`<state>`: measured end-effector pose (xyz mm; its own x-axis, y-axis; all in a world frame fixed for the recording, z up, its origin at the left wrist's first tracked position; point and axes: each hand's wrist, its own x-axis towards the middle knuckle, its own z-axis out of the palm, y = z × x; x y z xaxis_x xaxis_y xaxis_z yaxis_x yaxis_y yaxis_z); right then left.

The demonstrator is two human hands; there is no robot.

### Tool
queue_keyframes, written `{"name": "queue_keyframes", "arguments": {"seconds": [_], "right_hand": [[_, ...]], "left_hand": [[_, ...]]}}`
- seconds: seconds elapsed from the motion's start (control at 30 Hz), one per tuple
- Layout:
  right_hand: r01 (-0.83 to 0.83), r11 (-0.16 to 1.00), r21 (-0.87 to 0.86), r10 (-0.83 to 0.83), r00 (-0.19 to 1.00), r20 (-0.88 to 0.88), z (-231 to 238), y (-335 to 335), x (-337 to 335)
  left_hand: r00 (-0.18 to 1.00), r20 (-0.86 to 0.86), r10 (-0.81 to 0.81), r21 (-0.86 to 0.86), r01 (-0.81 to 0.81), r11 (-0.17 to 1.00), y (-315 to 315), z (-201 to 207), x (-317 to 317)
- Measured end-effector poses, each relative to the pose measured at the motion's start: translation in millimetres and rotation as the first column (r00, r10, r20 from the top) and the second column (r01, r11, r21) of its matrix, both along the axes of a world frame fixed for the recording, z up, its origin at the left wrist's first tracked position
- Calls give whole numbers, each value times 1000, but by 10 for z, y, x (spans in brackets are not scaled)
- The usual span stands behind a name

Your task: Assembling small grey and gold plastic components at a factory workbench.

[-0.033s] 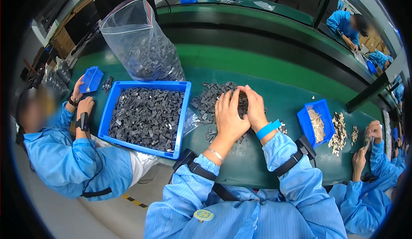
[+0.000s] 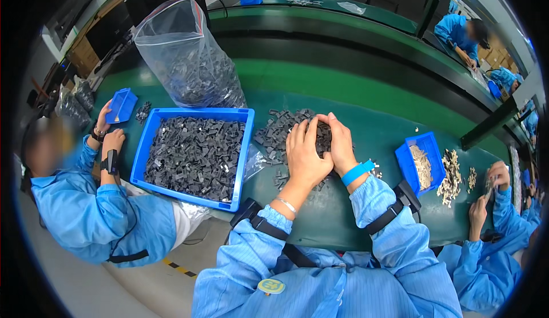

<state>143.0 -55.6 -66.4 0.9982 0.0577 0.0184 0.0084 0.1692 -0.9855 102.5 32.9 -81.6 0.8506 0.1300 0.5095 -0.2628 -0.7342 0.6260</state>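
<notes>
Both hands are cupped together over a loose pile of small dark grey plastic parts on the green table. My left hand has its fingers curved over the pile's right part. Facing it, my right hand curls inward, and the two thumbs meet at the near side. Some grey parts show between the palms; the fingertips are partly hidden. Left of the pile stands a large blue tray full of the same parts. A clear plastic bag, partly filled with grey parts, stands open behind the tray.
To the right, a small blue bin holds cream-coloured pieces, beside a heap of cream pieces. A flat clear bag lies by the tray. A co-worker at left holds another blue bin; another person's hands work at right.
</notes>
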Motion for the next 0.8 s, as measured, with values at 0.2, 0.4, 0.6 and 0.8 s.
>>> {"name": "queue_keyframes", "arguments": {"seconds": [0.2, 0.4, 0.6, 0.8], "right_hand": [[87, 957, -276, -52, 990, 129, -142, 11, -2], [151, 984, -96, -142, 986, 93, -215, 130, 10], [157, 978, 139, -149, 987, -65, 22, 237, -32], [160, 949, 270, -116, 978, -172, 40, 242, -31]], "left_hand": [[997, 46, 67, -85, -63, 994, -34, -50, 25], [996, 36, 81, -267, -69, 961, -75, -82, 159], [993, 57, 100, -509, -57, 859, -95, 36, 199], [991, 27, 130, -666, -78, 741, -132, 116, 238]]}}
